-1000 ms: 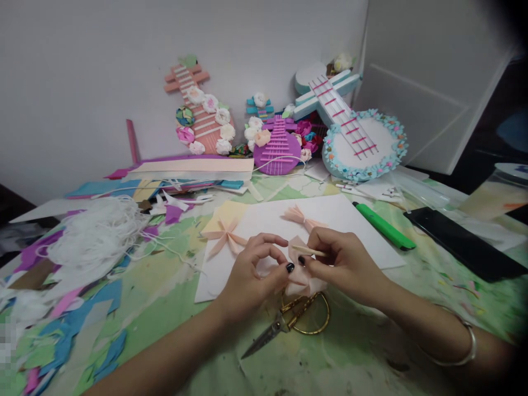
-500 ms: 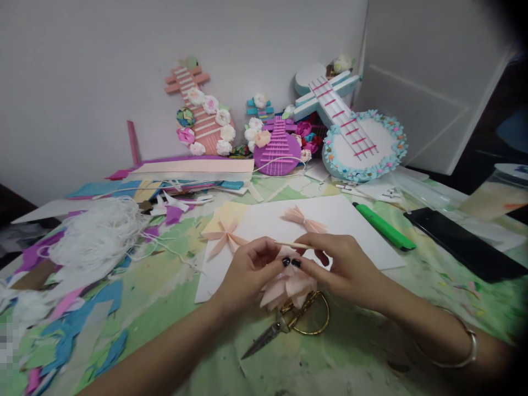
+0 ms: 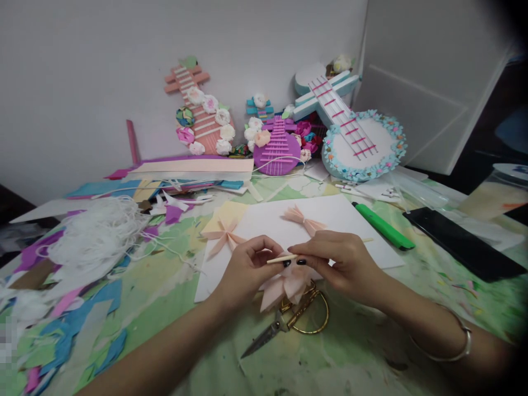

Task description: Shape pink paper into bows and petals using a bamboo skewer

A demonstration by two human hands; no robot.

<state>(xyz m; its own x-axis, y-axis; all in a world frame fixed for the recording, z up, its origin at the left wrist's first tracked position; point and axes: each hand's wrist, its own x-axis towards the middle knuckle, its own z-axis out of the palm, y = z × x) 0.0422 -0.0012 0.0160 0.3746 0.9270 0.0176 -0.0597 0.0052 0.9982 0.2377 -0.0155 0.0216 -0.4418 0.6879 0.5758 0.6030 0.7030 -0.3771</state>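
Between my hands is a pale pink paper flower point(image 3: 284, 290) with its pointed petals hanging down. My left hand point(image 3: 247, 269) is closed, its thumb and fingers pinching the top of the flower. My right hand point(image 3: 344, 264) grips a thin wooden stick point(image 3: 275, 260) between thumb and fingers. The stick crosses above the flower to my left fingertips, and its other end shows beyond my right knuckles. Gold-handled scissors point(image 3: 270, 334) lie below the flower, partly covered by it. Behind my hands, folded pink paper pieces, one star-shaped point(image 3: 226, 235) and one bundled point(image 3: 304, 221), rest on white paper point(image 3: 264, 214).
A green cutter point(image 3: 383, 225) and a black phone-like slab point(image 3: 462, 242) lie to the right. White string point(image 3: 97, 236) and coloured scraps point(image 3: 61, 341) cover the left. Several decorated paper instruments, including a blue-white one point(image 3: 358, 143), lean at the back.
The stick has come lower and nearer, now slanting across my left fingertips, with its far end showing to the right. My right hand has shifted slightly; the flower has dipped a little.
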